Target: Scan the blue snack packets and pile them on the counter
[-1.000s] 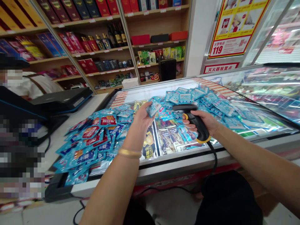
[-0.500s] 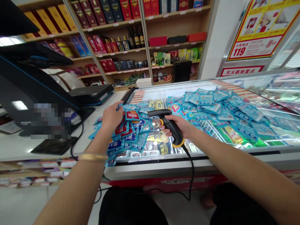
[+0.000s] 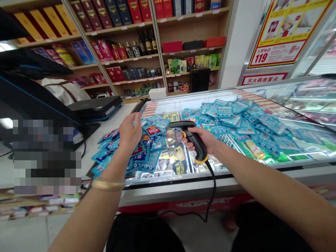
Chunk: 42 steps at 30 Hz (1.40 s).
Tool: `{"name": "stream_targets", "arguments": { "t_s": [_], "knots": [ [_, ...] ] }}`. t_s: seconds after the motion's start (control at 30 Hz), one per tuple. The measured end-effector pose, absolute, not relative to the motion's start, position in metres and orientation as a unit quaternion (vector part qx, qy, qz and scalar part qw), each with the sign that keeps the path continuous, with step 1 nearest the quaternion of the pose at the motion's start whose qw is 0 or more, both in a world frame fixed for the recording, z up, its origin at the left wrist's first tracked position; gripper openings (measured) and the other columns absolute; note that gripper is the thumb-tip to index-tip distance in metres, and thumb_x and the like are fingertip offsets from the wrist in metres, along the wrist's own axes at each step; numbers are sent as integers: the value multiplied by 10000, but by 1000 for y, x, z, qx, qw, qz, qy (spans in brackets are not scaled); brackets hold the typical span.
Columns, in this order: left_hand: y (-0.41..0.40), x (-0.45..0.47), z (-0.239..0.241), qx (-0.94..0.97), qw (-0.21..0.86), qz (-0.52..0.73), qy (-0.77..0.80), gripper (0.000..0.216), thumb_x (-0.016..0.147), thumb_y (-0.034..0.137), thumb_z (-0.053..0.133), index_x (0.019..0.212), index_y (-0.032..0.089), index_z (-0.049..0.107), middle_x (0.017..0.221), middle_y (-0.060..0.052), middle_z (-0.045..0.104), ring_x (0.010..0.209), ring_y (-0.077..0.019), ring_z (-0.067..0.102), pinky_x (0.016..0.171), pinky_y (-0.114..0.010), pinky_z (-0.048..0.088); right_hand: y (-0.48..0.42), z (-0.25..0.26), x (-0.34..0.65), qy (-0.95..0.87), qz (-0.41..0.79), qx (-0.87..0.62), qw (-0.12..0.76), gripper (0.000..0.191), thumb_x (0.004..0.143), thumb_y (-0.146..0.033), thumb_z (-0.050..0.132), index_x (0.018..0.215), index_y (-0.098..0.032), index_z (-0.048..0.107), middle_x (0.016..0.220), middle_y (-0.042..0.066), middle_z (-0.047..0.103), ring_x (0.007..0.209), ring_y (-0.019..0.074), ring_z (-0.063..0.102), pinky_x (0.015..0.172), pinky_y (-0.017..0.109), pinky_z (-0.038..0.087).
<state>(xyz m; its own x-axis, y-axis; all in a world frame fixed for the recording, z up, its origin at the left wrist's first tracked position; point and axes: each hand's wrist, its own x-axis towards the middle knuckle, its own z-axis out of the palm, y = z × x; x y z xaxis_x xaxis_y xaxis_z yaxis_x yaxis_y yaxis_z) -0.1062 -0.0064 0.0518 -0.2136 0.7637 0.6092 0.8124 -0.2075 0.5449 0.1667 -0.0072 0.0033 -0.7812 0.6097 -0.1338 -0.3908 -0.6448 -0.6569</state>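
Note:
My right hand (image 3: 207,140) is closed round the grip of a black and yellow barcode scanner (image 3: 190,138), whose head points left over the glass lid of a chest freezer (image 3: 210,175). Its black cable (image 3: 213,189) hangs down over the freezer's front. My left hand (image 3: 130,131), with a gold bangle on the wrist, hovers just above a heap of blue and red snack packets (image 3: 147,150) at the lid's left end. Its fingers are loosely spread and nothing shows in them. A larger spread of light-blue packets (image 3: 236,117) covers the lid to the right of the scanner.
A black till screen (image 3: 31,101) and a flat black device (image 3: 94,105) stand on the white counter at left, with a person in white (image 3: 63,91) behind them. Wooden shelves (image 3: 157,49) of boxes and bottles line the back wall. A red and yellow poster (image 3: 283,31) hangs at right.
My left hand carried a light-blue packet from in front of the scanner to the left heap, let it go and has lifted slightly. The view swung left.

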Motion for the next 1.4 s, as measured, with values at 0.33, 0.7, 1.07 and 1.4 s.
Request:
{"name": "stream_targets", "arguments": {
  "t_s": [0.33, 0.7, 1.07, 1.4],
  "knots": [
    [18, 71, 15, -682, -235, -448, -528, 108, 822, 263, 645, 874, 196, 711, 962, -102, 723, 973, -262, 660, 978, -407, 477, -29, 4, 304, -322, 808, -268, 415, 161, 804, -283, 619, 904, -173, 556, 730, 26, 515, 537, 111, 410, 447, 211, 387],
    [17, 135, -10, -842, -101, -215, -484, 320, 868, 261, 645, 1166, 146, 636, 1264, -204, 649, 1173, -315, 627, 1019, -415, 470, -36, 2, 339, -286, 774, -298, 479, 158, 812, -284, 597, 902, -156, 582, 732, 29, 519, 532, 108, 410, 450, 220, 402],
    [22, 103, -7, -812, -133, -314, -474, 342, 716, 23, 569, 874, 248, 772, 1130, -75, 719, 1100, -254, 654, 1072, -431, 475, -35, -1, 341, -321, 760, -301, 478, 196, 797, -307, 623, 913, -154, 584, 728, 31, 536, 540, 117, 436, 459, 233, 398],
    [34, 86, 10, -465, -532, -549, -447, 203, 508, 64, 445, 590, 163, 602, 931, -90, 711, 949, -229, 691, 859, -436, 592, -39, 2, 339, -300, 777, -305, 461, 175, 788, -281, 626, 904, -164, 569, 709, 27, 529, 528, 118, 431, 455, 234, 393]
  ]
}}
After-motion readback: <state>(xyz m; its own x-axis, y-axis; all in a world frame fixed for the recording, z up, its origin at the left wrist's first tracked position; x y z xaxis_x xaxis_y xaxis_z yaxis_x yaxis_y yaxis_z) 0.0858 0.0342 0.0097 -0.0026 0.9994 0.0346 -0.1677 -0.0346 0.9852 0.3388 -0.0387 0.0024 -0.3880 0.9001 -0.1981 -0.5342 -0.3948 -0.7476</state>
